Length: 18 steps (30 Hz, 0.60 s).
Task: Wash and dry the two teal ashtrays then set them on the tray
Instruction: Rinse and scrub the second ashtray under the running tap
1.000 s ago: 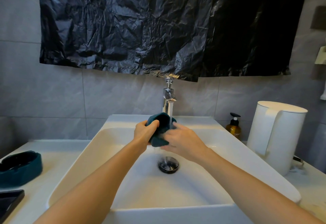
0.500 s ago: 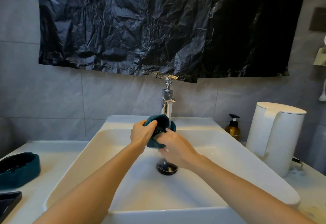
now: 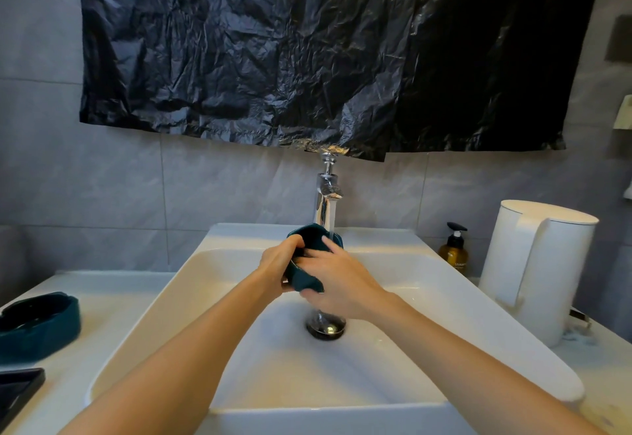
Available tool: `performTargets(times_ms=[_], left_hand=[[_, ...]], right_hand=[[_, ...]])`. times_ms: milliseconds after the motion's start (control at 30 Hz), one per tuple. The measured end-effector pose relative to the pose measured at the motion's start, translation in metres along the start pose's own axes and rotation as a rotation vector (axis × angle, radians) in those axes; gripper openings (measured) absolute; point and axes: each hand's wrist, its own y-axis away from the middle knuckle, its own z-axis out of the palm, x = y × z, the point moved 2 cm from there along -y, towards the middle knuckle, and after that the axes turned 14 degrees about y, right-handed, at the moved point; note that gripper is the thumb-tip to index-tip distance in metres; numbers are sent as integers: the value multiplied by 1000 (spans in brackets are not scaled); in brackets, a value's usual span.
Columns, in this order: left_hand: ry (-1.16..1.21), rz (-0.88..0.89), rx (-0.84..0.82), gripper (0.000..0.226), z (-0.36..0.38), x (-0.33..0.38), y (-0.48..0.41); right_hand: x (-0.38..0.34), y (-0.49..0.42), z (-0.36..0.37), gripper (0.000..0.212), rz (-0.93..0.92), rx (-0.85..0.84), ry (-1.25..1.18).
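The only legible writing is on the label of an amber pump bottle (image 3: 453, 252), standing on the desk (image 3: 113, 294) to the right of the hands and beyond them: the lettering appears to begin "SHAMP", and the rest is too small to read. No other brand or marking can be read. Both forearms extend forward and converge over the white sink (image 3: 444, 315), with the hands together at its far end. The left hand (image 3: 278, 263) grips the left edge of the held teal ashtray (image 3: 306, 280), fingers curled round the rim. The right hand (image 3: 337, 284) lies across the ashtray's right side, fingers reaching up over its face and the thumb tucked beneath its lower edge, so that both hands are clamped on the same item. The held teal ashtray is tilted on edge, clear of the basin floor, directly under the chrome faucet (image 3: 326, 195). A stream of water (image 3: 331, 222) runs from the spout and lands at the ashtray's upper edge, just above the right fingers. The drain (image 3: 325, 327) sits below the right hand. The second teal ashtray (image 3: 41, 327) rests on the desk well to the left of the left hand, outside the sink. Nearer the camera than that ashtray, a dark flat item (image 3: 17, 386) shows only its corner. A white jug (image 3: 537, 270) stands on the desk to the right of the right hand, beside the bottle. A crumpled black plastic sheet (image 3: 307, 51) hangs on the tiled wall above the faucet.
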Motion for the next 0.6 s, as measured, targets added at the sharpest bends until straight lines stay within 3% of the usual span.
performTargets(times_ms=[100, 200, 333, 433, 500, 600], left_hand=[[-5, -73, -91, 43, 2, -4, -1], [-34, -70, -115, 47, 3, -5, -3], [-99, -60, -107, 42, 5, -7, -1], [-89, -7, -71, 42, 6, -4, -2], [-113, 57, -22, 37, 5, -2, -3], [-133, 113, 62, 33, 0, 0, -6]], right_hand=[[6, 0, -3, 60, 0, -75, 256], [7, 6, -3, 75, 84, -148, 335], [3, 11, -1, 62, 27, -160, 175], [14, 12, -1, 73, 83, -186, 240], [11, 12, -3, 78, 116, -257, 160], [7, 16, -5, 68, 100, -363, 19]])
